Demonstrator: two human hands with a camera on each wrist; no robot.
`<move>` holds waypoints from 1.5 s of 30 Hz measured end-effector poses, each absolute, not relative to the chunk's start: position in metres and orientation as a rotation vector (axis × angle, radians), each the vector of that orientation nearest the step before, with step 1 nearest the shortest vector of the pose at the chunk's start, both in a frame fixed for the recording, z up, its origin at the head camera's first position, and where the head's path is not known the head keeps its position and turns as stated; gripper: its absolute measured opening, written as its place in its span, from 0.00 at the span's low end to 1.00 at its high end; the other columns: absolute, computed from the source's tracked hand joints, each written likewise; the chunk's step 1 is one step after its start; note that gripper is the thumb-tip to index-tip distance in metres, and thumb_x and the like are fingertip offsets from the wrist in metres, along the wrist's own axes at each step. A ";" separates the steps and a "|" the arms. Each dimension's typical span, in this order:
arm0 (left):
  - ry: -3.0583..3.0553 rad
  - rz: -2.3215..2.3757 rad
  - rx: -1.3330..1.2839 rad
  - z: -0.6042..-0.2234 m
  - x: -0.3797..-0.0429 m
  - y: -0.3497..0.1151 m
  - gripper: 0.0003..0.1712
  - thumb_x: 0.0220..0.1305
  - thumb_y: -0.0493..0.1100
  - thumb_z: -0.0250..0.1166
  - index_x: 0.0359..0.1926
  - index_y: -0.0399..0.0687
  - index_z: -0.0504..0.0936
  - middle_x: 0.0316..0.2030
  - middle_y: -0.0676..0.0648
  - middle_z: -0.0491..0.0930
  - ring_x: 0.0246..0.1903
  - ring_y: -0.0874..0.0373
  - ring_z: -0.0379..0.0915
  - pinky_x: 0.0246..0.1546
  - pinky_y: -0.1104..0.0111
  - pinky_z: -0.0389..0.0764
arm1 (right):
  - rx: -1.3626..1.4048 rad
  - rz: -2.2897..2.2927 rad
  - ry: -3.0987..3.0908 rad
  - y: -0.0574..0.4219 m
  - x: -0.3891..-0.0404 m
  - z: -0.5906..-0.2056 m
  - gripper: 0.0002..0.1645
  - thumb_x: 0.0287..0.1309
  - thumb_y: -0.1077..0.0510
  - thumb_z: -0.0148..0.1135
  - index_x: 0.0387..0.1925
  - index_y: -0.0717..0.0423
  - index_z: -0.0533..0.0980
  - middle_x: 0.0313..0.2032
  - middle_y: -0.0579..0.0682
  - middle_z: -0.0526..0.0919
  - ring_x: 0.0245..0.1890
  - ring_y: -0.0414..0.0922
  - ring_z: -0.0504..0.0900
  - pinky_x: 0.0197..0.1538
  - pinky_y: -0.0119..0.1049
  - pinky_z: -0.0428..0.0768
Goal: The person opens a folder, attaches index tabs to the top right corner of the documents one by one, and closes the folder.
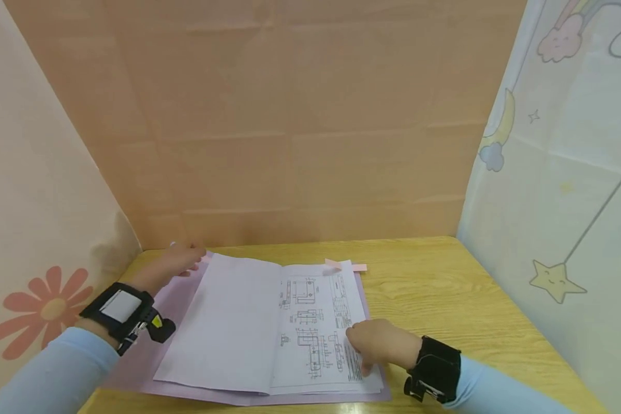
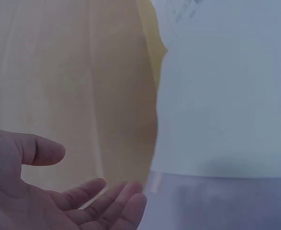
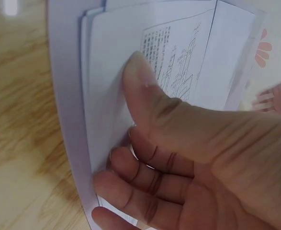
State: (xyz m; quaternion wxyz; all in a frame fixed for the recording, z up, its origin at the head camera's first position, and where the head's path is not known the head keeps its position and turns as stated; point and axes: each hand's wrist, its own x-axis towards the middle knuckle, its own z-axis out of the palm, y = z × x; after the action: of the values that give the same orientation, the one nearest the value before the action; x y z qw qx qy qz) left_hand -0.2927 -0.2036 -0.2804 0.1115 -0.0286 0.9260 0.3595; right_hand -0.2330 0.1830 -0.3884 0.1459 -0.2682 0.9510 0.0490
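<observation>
An open lilac folder holds white sheets, with a blank page on the left and a page of technical drawings on the right. My left hand is at the folder's upper left corner, beside a pink tab. In the left wrist view its thumb and fingers are spread apart with nothing between them. My right hand lies over the drawing page's right edge. Seen from the right wrist, the thumb touches the sheet, and loosely bent fingers rest along its edge.
The wooden table extends to the right of the folder. Pink index tabs stick out at the folder's top right. A brown back panel and printed cloth side walls enclose the table.
</observation>
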 end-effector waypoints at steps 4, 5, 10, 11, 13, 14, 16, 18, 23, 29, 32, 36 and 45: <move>2.585 1.049 -0.355 -0.297 -0.286 -0.228 0.37 0.71 0.53 0.46 0.66 0.25 0.53 0.56 0.28 0.68 0.50 0.40 0.72 0.53 0.52 0.74 | -0.746 0.113 2.722 0.181 -0.232 -0.387 0.23 0.32 0.52 0.81 0.26 0.49 0.72 0.24 0.42 0.73 0.25 0.40 0.69 0.33 0.33 0.74; 2.571 1.034 -0.412 -0.302 -0.285 -0.231 0.36 0.71 0.52 0.46 0.64 0.24 0.55 0.53 0.29 0.72 0.47 0.42 0.75 0.51 0.53 0.76 | -0.747 0.103 2.719 0.181 -0.231 -0.387 0.23 0.32 0.53 0.81 0.26 0.49 0.72 0.24 0.42 0.73 0.25 0.40 0.69 0.33 0.33 0.73; 2.492 1.084 -0.490 -0.323 -0.285 -0.233 0.33 0.70 0.48 0.46 0.60 0.20 0.54 0.45 0.29 0.76 0.39 0.47 0.78 0.43 0.60 0.79 | -0.757 0.096 2.732 0.181 -0.231 -0.386 0.24 0.31 0.54 0.82 0.25 0.49 0.72 0.25 0.42 0.73 0.25 0.40 0.69 0.34 0.34 0.75; 2.472 1.108 -0.510 -0.327 -0.285 -0.232 0.32 0.70 0.48 0.46 0.60 0.21 0.55 0.45 0.30 0.75 0.39 0.47 0.78 0.43 0.60 0.80 | -0.754 0.093 2.736 0.181 -0.232 -0.386 0.24 0.31 0.54 0.82 0.25 0.49 0.72 0.25 0.42 0.73 0.25 0.40 0.69 0.34 0.34 0.75; 2.425 1.174 -0.531 -0.334 -0.284 -0.231 0.31 0.71 0.47 0.46 0.60 0.21 0.55 0.44 0.29 0.75 0.39 0.46 0.77 0.41 0.62 0.80 | -0.742 0.091 2.739 0.182 -0.232 -0.386 0.24 0.31 0.54 0.82 0.25 0.49 0.72 0.24 0.42 0.73 0.25 0.40 0.69 0.33 0.34 0.74; 2.400 1.206 -0.543 -0.337 -0.284 -0.230 0.31 0.71 0.47 0.46 0.60 0.21 0.56 0.44 0.30 0.75 0.39 0.46 0.77 0.41 0.63 0.80 | -0.741 0.089 2.738 0.182 -0.233 -0.386 0.24 0.31 0.54 0.81 0.26 0.49 0.72 0.24 0.42 0.73 0.25 0.40 0.69 0.33 0.34 0.74; 2.355 1.278 -0.571 -0.343 -0.282 -0.229 0.29 0.70 0.46 0.47 0.58 0.23 0.57 0.43 0.31 0.74 0.38 0.47 0.76 0.39 0.64 0.80 | -0.737 0.081 2.734 0.182 -0.233 -0.387 0.23 0.31 0.54 0.81 0.26 0.49 0.72 0.24 0.42 0.73 0.25 0.40 0.69 0.33 0.34 0.73; 2.313 1.348 -0.592 -0.348 -0.280 -0.229 0.27 0.69 0.45 0.49 0.56 0.24 0.60 0.39 0.35 0.75 0.35 0.50 0.75 0.37 0.66 0.80 | -0.732 0.078 2.730 0.183 -0.233 -0.387 0.23 0.31 0.54 0.81 0.26 0.49 0.72 0.24 0.42 0.73 0.25 0.40 0.69 0.33 0.34 0.73; 2.251 1.466 -0.563 -0.345 -0.275 -0.231 0.17 0.67 0.44 0.53 0.47 0.32 0.71 0.27 0.47 0.72 0.27 0.57 0.68 0.31 0.72 0.74 | -0.730 0.097 2.731 0.181 -0.233 -0.389 0.24 0.31 0.54 0.81 0.25 0.49 0.72 0.24 0.42 0.73 0.25 0.40 0.69 0.33 0.34 0.74; 2.267 1.266 -0.284 -0.317 -0.275 -0.226 0.27 0.71 0.57 0.46 0.49 0.37 0.73 0.37 0.44 0.76 0.39 0.52 0.71 0.39 0.65 0.72 | -0.734 0.118 2.734 0.180 -0.234 -0.390 0.24 0.31 0.53 0.82 0.25 0.50 0.72 0.24 0.42 0.72 0.24 0.40 0.69 0.32 0.34 0.74; 2.249 1.208 -0.127 -0.294 -0.274 -0.216 0.38 0.72 0.64 0.40 0.61 0.34 0.67 0.48 0.40 0.77 0.46 0.49 0.74 0.45 0.60 0.76 | -0.739 0.109 2.734 0.181 -0.234 -0.390 0.24 0.30 0.53 0.82 0.25 0.50 0.72 0.24 0.42 0.72 0.24 0.40 0.69 0.32 0.33 0.73; 2.204 1.211 0.035 -0.261 -0.272 -0.192 0.42 0.72 0.66 0.37 0.66 0.33 0.63 0.51 0.40 0.78 0.46 0.49 0.78 0.50 0.59 0.77 | -0.741 0.100 2.731 0.182 -0.235 -0.388 0.24 0.30 0.53 0.81 0.25 0.50 0.72 0.23 0.42 0.72 0.24 0.40 0.69 0.32 0.33 0.73; 2.234 1.189 0.332 -0.249 -0.255 -0.100 0.32 0.73 0.59 0.45 0.66 0.42 0.69 0.53 0.42 0.80 0.49 0.51 0.79 0.54 0.55 0.76 | -0.726 0.106 2.734 0.185 -0.235 -0.387 0.23 0.31 0.53 0.80 0.26 0.50 0.72 0.23 0.42 0.73 0.24 0.40 0.70 0.31 0.33 0.74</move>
State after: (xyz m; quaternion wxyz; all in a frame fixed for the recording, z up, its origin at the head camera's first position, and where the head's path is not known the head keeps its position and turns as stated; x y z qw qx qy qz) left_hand -0.2553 -0.1001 -0.2493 0.2906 0.1244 0.8375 0.4458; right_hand -0.2351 0.1846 -0.3867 0.1546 -0.2533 0.9542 0.0371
